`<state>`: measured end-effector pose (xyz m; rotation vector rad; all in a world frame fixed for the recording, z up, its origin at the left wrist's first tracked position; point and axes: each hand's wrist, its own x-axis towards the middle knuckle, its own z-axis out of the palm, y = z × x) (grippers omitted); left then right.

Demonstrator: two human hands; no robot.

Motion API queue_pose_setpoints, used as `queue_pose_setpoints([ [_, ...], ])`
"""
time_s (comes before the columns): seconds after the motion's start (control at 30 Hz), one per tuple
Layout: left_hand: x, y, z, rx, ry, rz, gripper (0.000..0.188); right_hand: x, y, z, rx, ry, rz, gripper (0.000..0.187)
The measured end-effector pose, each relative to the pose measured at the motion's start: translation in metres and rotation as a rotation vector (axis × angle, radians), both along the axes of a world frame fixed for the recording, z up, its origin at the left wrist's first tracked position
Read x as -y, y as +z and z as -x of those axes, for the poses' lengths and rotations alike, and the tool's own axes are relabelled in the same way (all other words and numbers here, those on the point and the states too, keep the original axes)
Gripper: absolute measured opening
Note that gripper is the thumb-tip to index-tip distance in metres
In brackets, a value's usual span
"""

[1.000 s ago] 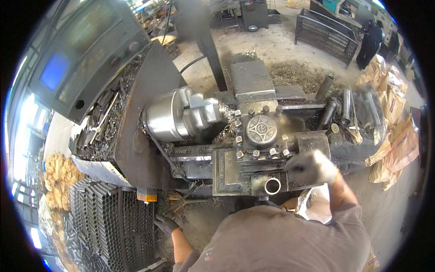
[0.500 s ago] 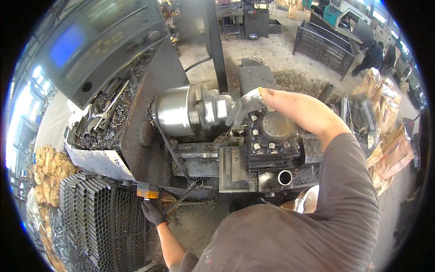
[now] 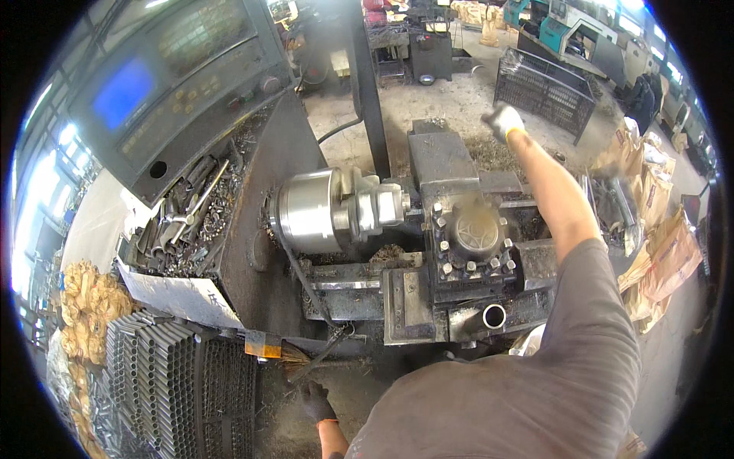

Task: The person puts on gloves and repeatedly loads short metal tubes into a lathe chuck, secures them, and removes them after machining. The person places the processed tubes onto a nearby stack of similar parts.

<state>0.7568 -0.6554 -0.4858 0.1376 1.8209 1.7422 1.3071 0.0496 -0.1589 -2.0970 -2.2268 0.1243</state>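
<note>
My right hand (image 3: 505, 122), in a white glove with dark fingers, is stretched out past the far side of the lathe, level with a black mesh crate. Its fingers are bunched and blurred, so I cannot make out their shape or anything in them. Low in front of the machine is my left hand (image 3: 316, 402), dark-gloved with an orange cuff, fingers apart and nothing in them. Above it sits an orange-and-clear block (image 3: 262, 346) on the machine's front edge. The shiny lathe chuck (image 3: 310, 211) with stepped jaws (image 3: 376, 205) faces the bolted tool post (image 3: 475, 233).
Tools and metal chips fill a tray (image 3: 183, 214) beneath the control panel (image 3: 157, 96). Stacked steel tubes (image 3: 157, 375) stand at lower left. The mesh crate (image 3: 544, 96) stands beyond the lathe; paper sacks (image 3: 669, 245) are at right. An upright post (image 3: 371, 99) rises behind the chuck.
My right hand has swung from beside the chuck jaws out to the far right. My left hand has dropped away from the orange block, toward me. The whole view has shifted slightly.
</note>
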Motion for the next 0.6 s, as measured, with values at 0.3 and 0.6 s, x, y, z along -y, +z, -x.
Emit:
queue_pose_setpoints([
  [0.3, -0.098, 0.12, -0.085, -0.801, -0.505, 0.305, 0.023, 0.137, -0.021, 0.185, -0.077, 0.554, 0.607, 0.058],
  [0.6, -0.334, 0.262, -0.177, -1.853, -0.749, -0.147, 0.072, 0.119, -0.027, 0.192, -0.129, 0.607, 0.837, 0.035],
])
